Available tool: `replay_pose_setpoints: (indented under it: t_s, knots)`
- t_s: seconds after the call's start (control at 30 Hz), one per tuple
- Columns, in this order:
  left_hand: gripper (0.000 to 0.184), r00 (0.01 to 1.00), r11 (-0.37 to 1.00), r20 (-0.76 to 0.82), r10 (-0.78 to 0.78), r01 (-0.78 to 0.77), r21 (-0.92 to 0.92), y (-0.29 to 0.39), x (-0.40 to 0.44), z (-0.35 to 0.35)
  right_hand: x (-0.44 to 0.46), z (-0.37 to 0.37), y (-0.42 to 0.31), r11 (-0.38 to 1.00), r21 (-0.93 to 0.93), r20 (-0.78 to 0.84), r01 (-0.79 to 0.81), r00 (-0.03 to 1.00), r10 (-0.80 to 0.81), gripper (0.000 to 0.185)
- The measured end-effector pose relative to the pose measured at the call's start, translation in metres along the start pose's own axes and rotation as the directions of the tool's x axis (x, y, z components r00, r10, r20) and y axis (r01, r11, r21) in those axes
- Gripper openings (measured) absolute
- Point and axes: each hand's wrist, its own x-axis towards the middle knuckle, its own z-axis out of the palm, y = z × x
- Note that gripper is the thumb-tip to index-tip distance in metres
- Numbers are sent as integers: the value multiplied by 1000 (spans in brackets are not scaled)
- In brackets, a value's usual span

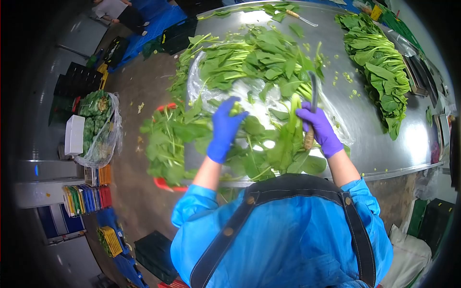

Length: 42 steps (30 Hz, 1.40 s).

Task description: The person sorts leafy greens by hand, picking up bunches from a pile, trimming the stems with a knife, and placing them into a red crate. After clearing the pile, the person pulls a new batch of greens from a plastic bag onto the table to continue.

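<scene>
My right hand (318, 126), in a purple glove, is closed around a knife (314, 93) with a curved blade pointing away from me and a wooden handle. Its thumb side touches a bunch of leafy greens (286, 139) standing between my hands. My left hand (225, 126), in a blue glove, has its fingers bent near some light green stems; whether it grips them is unclear. Beyond both hands a large pile of leafy greens (269, 55) lies partly on clear plastic (196, 79) on the metal table (331, 91).
A red-rimmed basket (169, 185) heaped with greens is at the left table edge. Lined-up greens (377, 69) lie at the right. A second knife (302, 18) rests at the far edge. Further left are bagged vegetables (95, 117) and a person (122, 13) at the top.
</scene>
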Motion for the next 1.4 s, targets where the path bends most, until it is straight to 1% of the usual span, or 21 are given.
replay_pose_setpoints:
  t_s: [0.03,0.1,0.13,0.2,0.3,0.4,0.5,0.73,0.8,0.83,0.9,0.93,0.97,1.0,1.03,1.1,1.23,1.3,1.33,1.37,1.4]
  knots:
    - [32,1000,1000,1,-1,1,1,6,-6,9,-1,8,-1,999,-12,-1,30,1000,-30,29]
    - [30,963,926,226,-144,212,-312,39,-13,28,-7,26,-6,1000,-17,34,9,999,-8,34]
    - [30,964,926,225,-145,212,-311,52,-14,35,-9,35,-6,998,-60,70,22,997,-17,35]
    - [29,855,673,451,-257,493,-551,70,-15,44,-11,41,-3,986,-152,116,71,992,-53,36]
    - [26,831,666,489,-266,525,-530,59,-11,44,-15,37,-13,964,-263,111,32,994,-2,36]
    - [24,789,672,543,-286,569,-473,53,-8,38,-14,30,-22,977,-201,226,-73,967,119,32]
    - [24,754,657,592,-285,603,-452,54,-3,29,-10,26,-22,981,-174,248,-90,960,133,27]
    - [28,776,759,586,-233,522,-388,60,0,23,-10,31,-30,955,-294,248,41,968,35,17]
    - [24,707,787,649,-280,556,-266,49,4,7,-10,17,-37,930,-362,224,62,974,23,17]
    - [24,710,786,644,-287,559,-265,42,3,-2,-12,12,-44,866,-495,150,77,989,-2,15]
    - [19,841,443,527,-122,521,-730,21,-2,-21,1,-8,-37,663,-708,164,242,970,-178,21]
    - [19,869,269,494,8,474,-838,7,2,-27,1,-13,-33,667,-704,167,244,970,-179,21]
    - [19,893,74,430,131,424,-903,-7,11,-32,-2,-13,-35,742,-657,118,132,990,-72,26]
    - [18,931,-30,362,48,363,-931,-10,16,-38,-5,-12,-35,797,-604,79,13,996,44,32]
    - [18,948,-87,319,-4,317,-944,-13,18,-44,-8,-8,-32,796,-606,87,18,995,45,32]
    - [19,956,-162,294,-1,290,-943,-24,26,-52,-12,1,-26,811,-575,40,106,994,-102,47]
    - [23,955,-63,269,-127,263,-963,-28,30,-47,-8,5,-25,892,-448,26,66,998,-61,47]
    - [27,924,82,259,-279,292,-953,-19,28,-34,-8,10,-25,876,-465,70,124,992,-104,45]
    - [29,890,-30,364,-275,371,-928,-36,30,-27,-9,14,-25,859,-479,109,182,983,-147,43]
    - [31,866,83,396,-306,439,-895,-33,30,-18,-9,20,-19,884,-395,143,249,968,-208,42]
    - [28,827,163,390,-405,485,-860,-24,28,-3,-6,25,-13,860,-444,158,250,967,-200,46]
